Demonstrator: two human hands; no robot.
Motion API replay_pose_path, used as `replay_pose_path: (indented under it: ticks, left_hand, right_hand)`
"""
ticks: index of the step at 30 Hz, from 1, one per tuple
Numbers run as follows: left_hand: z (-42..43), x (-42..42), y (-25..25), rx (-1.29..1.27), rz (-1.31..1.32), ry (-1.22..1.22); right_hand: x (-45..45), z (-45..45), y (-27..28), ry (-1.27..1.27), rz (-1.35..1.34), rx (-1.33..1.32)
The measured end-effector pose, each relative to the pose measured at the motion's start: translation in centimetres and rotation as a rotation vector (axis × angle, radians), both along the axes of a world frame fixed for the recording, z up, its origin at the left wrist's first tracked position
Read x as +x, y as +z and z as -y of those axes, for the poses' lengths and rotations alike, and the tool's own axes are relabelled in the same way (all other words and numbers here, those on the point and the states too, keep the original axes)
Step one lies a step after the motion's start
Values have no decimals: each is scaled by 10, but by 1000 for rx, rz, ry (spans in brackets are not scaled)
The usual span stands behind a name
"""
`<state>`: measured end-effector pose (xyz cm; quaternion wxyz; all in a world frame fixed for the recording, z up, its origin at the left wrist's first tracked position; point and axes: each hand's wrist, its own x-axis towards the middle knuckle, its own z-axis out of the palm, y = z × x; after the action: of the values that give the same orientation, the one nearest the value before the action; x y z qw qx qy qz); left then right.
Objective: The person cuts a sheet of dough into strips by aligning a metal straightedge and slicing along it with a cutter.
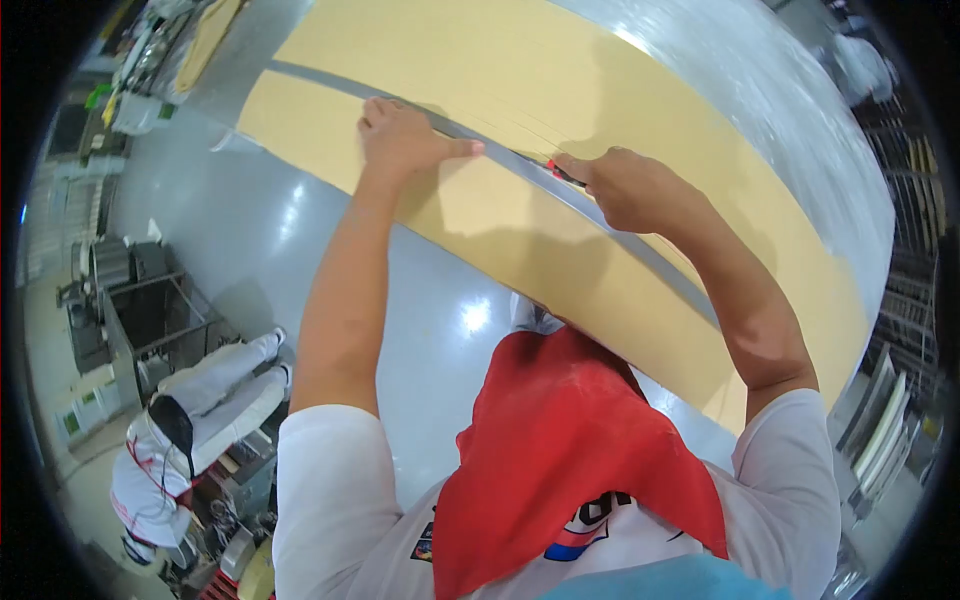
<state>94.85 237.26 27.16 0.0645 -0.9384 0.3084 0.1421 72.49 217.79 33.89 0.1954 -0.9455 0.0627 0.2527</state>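
Head view: at upper centre, the spread left hand (405,140) presses a ruler (325,81) on the sheet (700,150); the right hand (635,190) grasps a cutter (570,178). Some thin lines (548,128) already mark it; cutting seems unfinished.

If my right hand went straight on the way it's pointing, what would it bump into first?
Most likely your left hand, at the outstretched thumb. Your right hand points that way along the grey strip, but depth is unclear, so it might just pass beside the thumb.
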Motion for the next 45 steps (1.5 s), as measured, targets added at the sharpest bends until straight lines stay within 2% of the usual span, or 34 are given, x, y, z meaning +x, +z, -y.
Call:
replay_pose_path:
  ticks: [4,7,10,12,14,18,21,24,25,28,30,32,37,38,41,43,45]
  left_hand:
    - [14,-11,9,53,-39,-13]
    - [28,-52,17,64,-12,-7]
    - [50,-77,22,84,-38,-20]
    - [54,-76,28,146,-175,7]
    - [56,-76,20,149,-161,24]
    - [62,-67,10,207,-185,68]
    - [79,-126,17,143,-197,47]
    - [107,-221,16,157,-93,-29]
    - [116,-249,20,175,-128,-45]
    - [130,-302,38,162,-190,-64]
    - [131,-327,45,135,-179,-64]
    - [139,-355,62,70,-244,-27]
    - [150,-418,73,125,-276,50]
    - [162,-413,78,119,-274,64]
    - [173,-467,112,60,-284,79]
    - [169,-469,104,27,-299,69]
    - [175,-467,102,-14,-320,56]
  right_hand:
    - [-3,2,5,50,10,-50]
    - [0,2,-12,84,153,-23]
    - [-12,13,-14,86,108,-21]
    - [-50,18,-8,11,102,-3]
    - [-99,34,14,-3,-85,-25]
    - [-195,63,23,-44,-116,-51]
    - [-236,83,22,3,-25,-15]
    - [-270,98,16,87,156,36]
    - [-290,105,13,117,203,52]
    - [-377,132,26,102,153,50]
    - [-442,141,59,66,39,29]
    - [-509,148,88,-78,-221,-79]
    - [-700,180,109,-72,-97,-146]
    - [-703,200,116,-60,-99,-143]
    - [-760,210,140,-90,-163,-177]
    - [-785,212,152,-119,-286,-239]
    - [-798,220,151,-109,-273,-251]
